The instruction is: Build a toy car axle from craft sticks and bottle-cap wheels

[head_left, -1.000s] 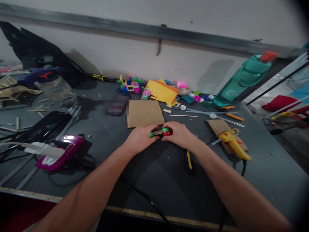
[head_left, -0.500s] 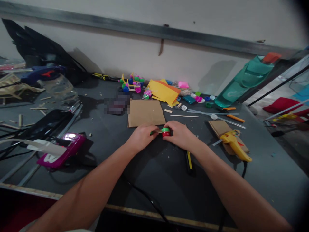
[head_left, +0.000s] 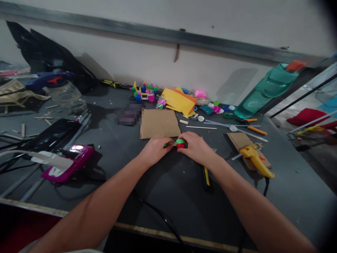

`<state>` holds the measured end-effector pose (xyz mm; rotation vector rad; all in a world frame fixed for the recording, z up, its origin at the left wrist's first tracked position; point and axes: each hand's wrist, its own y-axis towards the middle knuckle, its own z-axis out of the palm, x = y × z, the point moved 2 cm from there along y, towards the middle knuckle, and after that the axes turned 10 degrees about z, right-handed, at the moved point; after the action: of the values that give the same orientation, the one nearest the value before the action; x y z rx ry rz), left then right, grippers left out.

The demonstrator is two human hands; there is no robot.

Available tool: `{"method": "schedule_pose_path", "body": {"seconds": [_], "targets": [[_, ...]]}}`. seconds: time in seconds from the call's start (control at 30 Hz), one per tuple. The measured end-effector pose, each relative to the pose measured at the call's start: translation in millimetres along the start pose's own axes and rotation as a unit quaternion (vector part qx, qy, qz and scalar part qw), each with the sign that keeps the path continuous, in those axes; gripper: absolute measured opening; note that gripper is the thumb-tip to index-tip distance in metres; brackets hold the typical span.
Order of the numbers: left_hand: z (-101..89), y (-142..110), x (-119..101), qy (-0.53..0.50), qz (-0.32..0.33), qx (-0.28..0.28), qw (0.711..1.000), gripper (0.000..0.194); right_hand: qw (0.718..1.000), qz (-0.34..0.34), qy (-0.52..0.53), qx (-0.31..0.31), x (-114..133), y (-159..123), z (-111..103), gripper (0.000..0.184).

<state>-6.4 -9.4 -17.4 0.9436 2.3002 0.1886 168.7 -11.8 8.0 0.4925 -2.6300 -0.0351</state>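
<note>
Right hand [head_left: 196, 147] is gripping the green and red caps [head_left: 180, 143] in the head view; left hand [head_left: 155, 149] is pinching the adjoining stick [head_left: 173, 143]. Both parts are showing between the hands, near the cardboard [head_left: 160, 123]. A cutter [head_left: 206, 179] is lying by the right forearm, a yellow glue gun [head_left: 255, 160] farther right.

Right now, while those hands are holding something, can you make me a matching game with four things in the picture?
Things:
1. bottle
2. glue gun
3. power strip
4. small piece

Clues:
A. mostly yellow
B. held between the left hand and the right hand
C. teal with an orange cap
D. purple with a glowing light

Right pairs: 1-C, 2-A, 3-D, 4-B
</note>
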Motion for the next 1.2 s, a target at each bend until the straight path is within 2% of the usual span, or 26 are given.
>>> {"method": "schedule_pose_path", "body": {"seconds": [0.3, 1.0, 1.2], "targets": [[-0.9, 0.9, -1.0, -0.01, -0.01, -0.004, 1.0, 0.015, 1.0, 0.0, 0.011, -0.003, 0.0, 0.1, 2.2, 0.024], [0.8, -0.1, 1.0, -0.006, 0.024, -0.014, 1.0, 0.012, 0.999, 0.004, 0.031, -0.001, -1.0, 0.3, 6.4, 0.024], [1.8, -2.9, 2.4, 0.003, 0.024, -0.008, 1.0, 0.024, 1.0, 0.004, 0.01, 0.016, -2.3, -2.1, 4.5, 0.036]]}}
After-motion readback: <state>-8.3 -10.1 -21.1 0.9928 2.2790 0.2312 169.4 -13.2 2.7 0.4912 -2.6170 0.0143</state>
